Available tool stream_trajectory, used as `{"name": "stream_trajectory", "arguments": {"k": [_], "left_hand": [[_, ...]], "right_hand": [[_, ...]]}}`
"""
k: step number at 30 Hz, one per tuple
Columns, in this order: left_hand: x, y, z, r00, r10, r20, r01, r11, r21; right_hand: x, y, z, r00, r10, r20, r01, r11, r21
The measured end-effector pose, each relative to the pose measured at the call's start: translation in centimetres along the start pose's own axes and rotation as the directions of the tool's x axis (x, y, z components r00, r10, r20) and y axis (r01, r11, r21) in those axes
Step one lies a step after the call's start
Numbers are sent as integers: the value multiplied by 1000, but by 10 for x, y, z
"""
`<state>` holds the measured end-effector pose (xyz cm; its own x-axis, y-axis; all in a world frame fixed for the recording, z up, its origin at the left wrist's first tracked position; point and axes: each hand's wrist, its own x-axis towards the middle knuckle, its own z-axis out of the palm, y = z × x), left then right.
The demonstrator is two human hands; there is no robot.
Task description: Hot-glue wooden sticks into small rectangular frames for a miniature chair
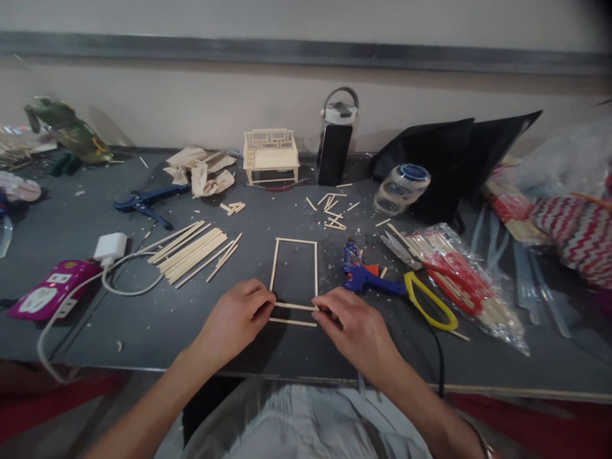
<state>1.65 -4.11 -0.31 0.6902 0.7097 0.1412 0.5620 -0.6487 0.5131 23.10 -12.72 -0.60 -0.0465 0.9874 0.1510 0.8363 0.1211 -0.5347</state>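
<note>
Inspecting from a distance, I found the stick frame [316,271] flat on the desk [287,354], close to its front edge. I had the left hand [241,312] pinching the near left corner and the right hand [356,325] pinching the near right corner, the fingers of both drawn together on the wood. A separate stick [294,322] lay just in front of the frame, roughly parallel to its near side. To the right I recorded a blue glue gun [363,278]; to the left, a group of sticks [194,253]. Farther back stood a miniature bench [271,158].
</note>
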Motion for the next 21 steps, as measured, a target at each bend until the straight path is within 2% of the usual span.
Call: {"name": "stream_trajectory", "arguments": {"k": [7,21], "left_hand": [[2,-1,-3,1000,25,18,-25,1000,11],[0,-2,-1,998,61,10,-61,998,19]], "right_hand": [[10,-4,7,985,-168,41,173,961,-214],[16,-7,3,961,-254,106,274,924,-267]]}}
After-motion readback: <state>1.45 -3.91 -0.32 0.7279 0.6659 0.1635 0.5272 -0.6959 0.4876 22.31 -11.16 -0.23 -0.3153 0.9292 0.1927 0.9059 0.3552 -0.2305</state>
